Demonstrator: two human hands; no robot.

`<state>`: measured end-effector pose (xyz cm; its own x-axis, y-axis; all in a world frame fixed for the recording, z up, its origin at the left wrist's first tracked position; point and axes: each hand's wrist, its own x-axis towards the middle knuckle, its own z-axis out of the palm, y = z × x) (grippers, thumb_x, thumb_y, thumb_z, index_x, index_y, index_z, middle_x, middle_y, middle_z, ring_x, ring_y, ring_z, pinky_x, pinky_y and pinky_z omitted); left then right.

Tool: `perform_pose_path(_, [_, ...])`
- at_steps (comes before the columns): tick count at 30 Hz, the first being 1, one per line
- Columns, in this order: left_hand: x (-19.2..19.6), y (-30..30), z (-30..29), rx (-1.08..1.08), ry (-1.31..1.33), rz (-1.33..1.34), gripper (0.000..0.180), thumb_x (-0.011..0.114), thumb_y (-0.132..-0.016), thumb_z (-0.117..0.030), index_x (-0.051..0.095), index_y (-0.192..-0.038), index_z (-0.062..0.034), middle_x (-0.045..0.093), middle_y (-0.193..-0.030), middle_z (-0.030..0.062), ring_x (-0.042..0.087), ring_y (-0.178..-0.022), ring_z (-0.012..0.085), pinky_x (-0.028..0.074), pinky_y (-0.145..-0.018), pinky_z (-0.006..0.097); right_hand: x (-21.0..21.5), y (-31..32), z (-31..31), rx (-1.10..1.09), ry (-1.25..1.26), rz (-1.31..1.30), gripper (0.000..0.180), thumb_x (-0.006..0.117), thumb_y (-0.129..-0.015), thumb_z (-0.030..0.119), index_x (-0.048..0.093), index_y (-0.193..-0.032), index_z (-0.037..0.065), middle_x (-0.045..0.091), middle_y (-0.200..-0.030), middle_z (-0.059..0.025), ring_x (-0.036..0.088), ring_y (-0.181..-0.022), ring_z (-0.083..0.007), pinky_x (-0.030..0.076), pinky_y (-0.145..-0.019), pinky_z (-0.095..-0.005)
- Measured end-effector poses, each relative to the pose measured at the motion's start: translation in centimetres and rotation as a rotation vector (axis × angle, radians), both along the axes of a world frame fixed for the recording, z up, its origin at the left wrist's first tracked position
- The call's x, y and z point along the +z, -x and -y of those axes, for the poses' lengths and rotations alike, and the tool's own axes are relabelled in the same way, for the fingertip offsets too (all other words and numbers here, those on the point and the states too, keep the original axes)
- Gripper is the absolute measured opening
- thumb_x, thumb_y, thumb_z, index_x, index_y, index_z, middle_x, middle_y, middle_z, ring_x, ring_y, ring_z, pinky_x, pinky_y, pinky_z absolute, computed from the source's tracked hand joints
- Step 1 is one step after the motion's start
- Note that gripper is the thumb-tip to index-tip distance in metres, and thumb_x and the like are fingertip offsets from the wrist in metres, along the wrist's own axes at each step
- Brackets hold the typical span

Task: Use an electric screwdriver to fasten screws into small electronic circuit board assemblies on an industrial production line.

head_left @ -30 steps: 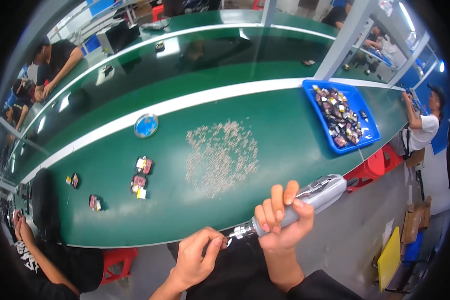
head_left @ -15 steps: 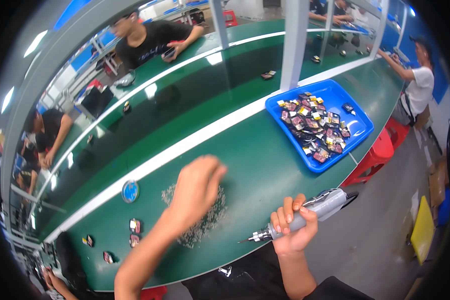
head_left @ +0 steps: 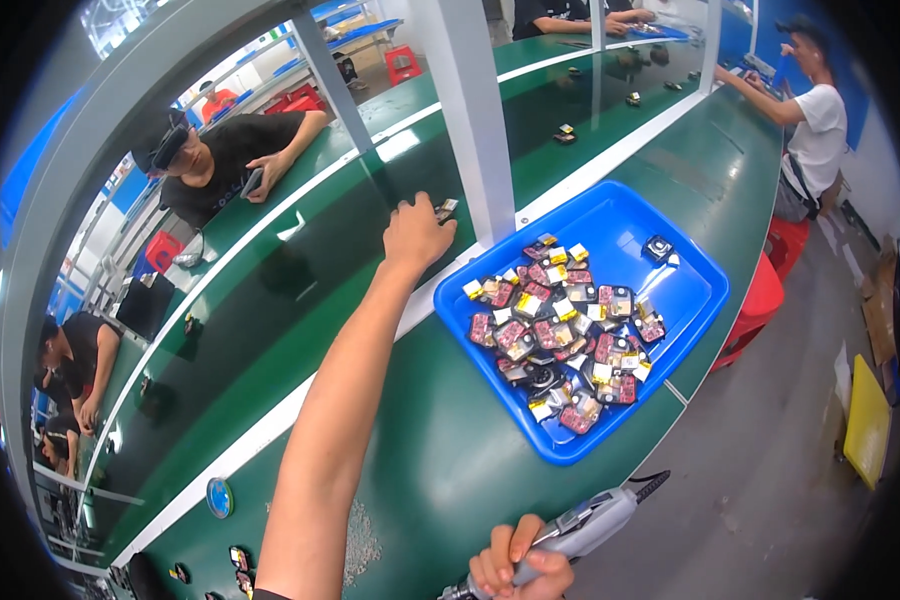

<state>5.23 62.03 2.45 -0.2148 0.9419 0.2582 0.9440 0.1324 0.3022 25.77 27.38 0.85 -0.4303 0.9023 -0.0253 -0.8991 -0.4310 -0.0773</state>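
Note:
My left hand (head_left: 418,238) stretches far out over the dark green belt, its thumb and fingers around a small black electronic module (head_left: 447,209) with a pale label. Part of that module is hidden by the fingers. Low in the picture, my right hand (head_left: 523,560) is wrapped round a grey electric screwdriver (head_left: 592,522). Its chuck (head_left: 460,590) points down and left, with the tip cut off by the lower edge. A blue tray (head_left: 570,450) on the green table holds a heap of similar modules (head_left: 560,335), with one lying apart (head_left: 658,247).
A white post (head_left: 475,130) rises beside the tray's far left corner. Small screws (head_left: 363,545) lie scattered near my left forearm, and a round blue-bottomed dish (head_left: 220,497) sits farther left. Several modules (head_left: 240,560) rest nearby. Other people work around the belt; red stools (head_left: 755,310) stand right.
My left hand has gone from above the screws out to the module on the belt. The view has shifted; the right hand, still holding the screwdriver, now appears lower.

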Motion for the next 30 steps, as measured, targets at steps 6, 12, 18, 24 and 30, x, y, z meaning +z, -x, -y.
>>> perform_pose_path(6, [-1.1,1.2,-2.6,-0.216,-0.043,-0.209,0.031,0.06,-0.08,-0.015,0.053,-0.105,0.0027,0.059,-0.103,0.0258,0.056,-0.105,0.0401,0.049,-0.087,0.047,0.0,0.3,-0.7,0.023,0.005,-0.03,0.017,0.055,-0.085,0.018,0.045,-0.083,0.005,0.045,-0.07,-0.0085,0.038,-0.046,-0.0148,0.039,-0.047,-0.0281])
perform_pose_path(12, [-0.8,3.4,-0.8,-0.285,-0.048,-0.297,0.024,0.055,-0.084,-0.008,0.053,-0.106,0.0014,0.059,-0.103,0.0231,0.055,-0.102,0.0392,0.044,-0.091,0.045,0.3,0.1,0.3,0.04,-0.037,0.018,0.016,0.054,-0.085,0.019,0.046,-0.083,0.005,0.045,-0.069,-0.0083,0.038,-0.046,-0.015,0.038,-0.047,-0.0279])
perform_pose_path(18, [2.3,7.3,15.8,-0.445,-0.057,-0.154,0.033,0.053,-0.085,0.001,0.049,-0.117,0.0073,0.054,-0.113,0.0212,0.05,-0.107,0.0366,0.042,-0.094,0.04,-1.6,-0.1,0.1,0.015,-0.052,0.07,0.015,0.048,-0.082,0.02,0.044,-0.083,0.005,0.046,-0.066,-0.0087,0.037,-0.044,-0.0163,0.038,-0.046,-0.0335])
perform_pose_path(24, [6.2,8.3,42.7,-0.136,0.009,-0.02,0.057,0.059,-0.071,0.012,0.049,-0.126,0.0046,0.052,-0.123,0.0216,0.048,-0.117,0.0378,0.04,-0.099,0.043,-1.3,-0.1,-0.3,-0.031,-0.085,0.068,0.016,0.051,-0.083,0.017,0.04,-0.081,0.006,0.043,-0.066,-0.0067,0.035,-0.041,-0.0141,0.036,-0.043,-0.0294])
perform_pose_path(30, [2.3,4.1,58.2,0.085,0.079,0.038,0.06,0.057,-0.063,0.016,0.049,-0.123,0.0091,0.051,-0.128,0.0215,0.05,-0.117,0.0399,0.043,-0.098,0.044,-0.3,3.8,2.3,0.13,-0.16,0.075,0.013,0.049,-0.084,0.013,0.04,-0.082,0.005,0.043,-0.067,-0.0063,0.037,-0.041,-0.0124,0.037,-0.043,-0.0296])
